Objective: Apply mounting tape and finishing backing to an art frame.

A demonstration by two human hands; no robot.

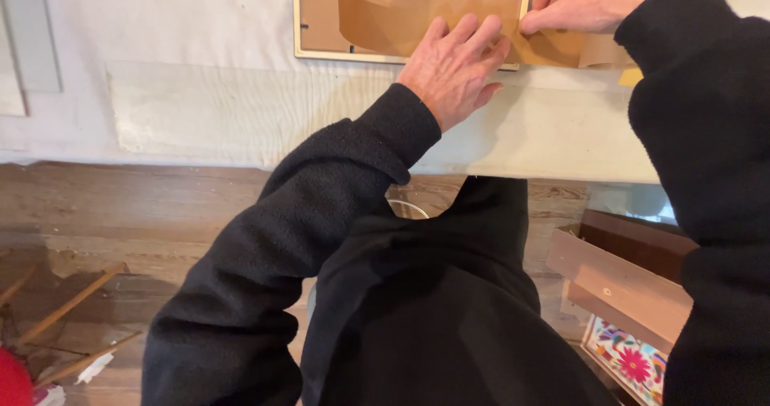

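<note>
A pale wooden picture frame point(298, 21) lies face down on a table covered in white cloth point(200, 109). A curled sheet of brown paper point(401, 9) rests on the frame's brown backing. My left hand point(453, 69) lies flat, fingers spread, pressing the paper at the frame's lower right corner. My right hand point(589, 1) pinches the paper's edge just right of the frame's corner. Both sleeves are black fleece.
The table's front edge point(545, 169) runs across the middle. Below it is a wooden floor point(120, 213), with wood sticks point(72, 302) at lower left and a red object point(12, 382). A wooden box point(618, 282) and floral fabric point(630, 362) sit at lower right.
</note>
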